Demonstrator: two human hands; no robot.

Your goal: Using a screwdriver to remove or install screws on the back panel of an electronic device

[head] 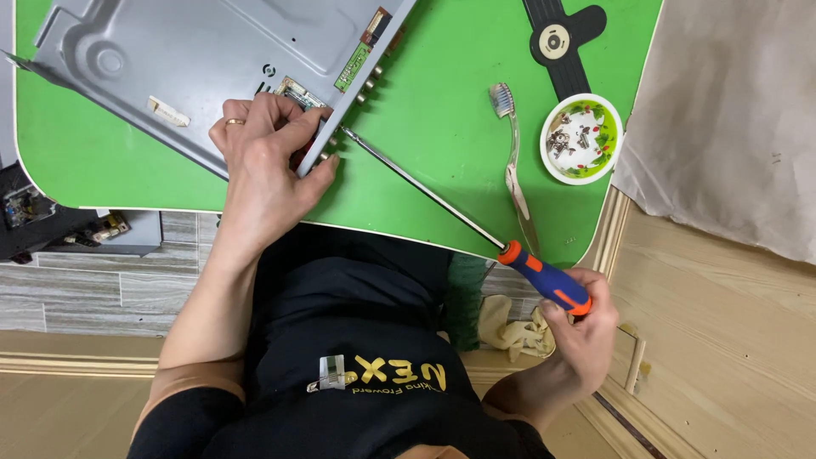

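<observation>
— Hands first: what are they doing?
— Left hand [268, 157] is clamped on the near edge of the grey metal chassis [204, 59] on the green table [442, 110]. Right hand [582, 327] is closed round the screwdriver [476, 225] handle, near right, with its tip at the chassis edge.
— How will it handle?
— Likely stiff, light sheet metal with sharp edges; grip the folded rim. A toothbrush [512, 161] and a small dish [581, 139] lie to the right.

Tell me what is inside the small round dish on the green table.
The dish, white inside with a green patterned rim, holds a small heap of dark and silvery bits, probably screws, with a few red specks. They are too small to identify firmly, and whatever lies beneath the heap is covered.
</observation>
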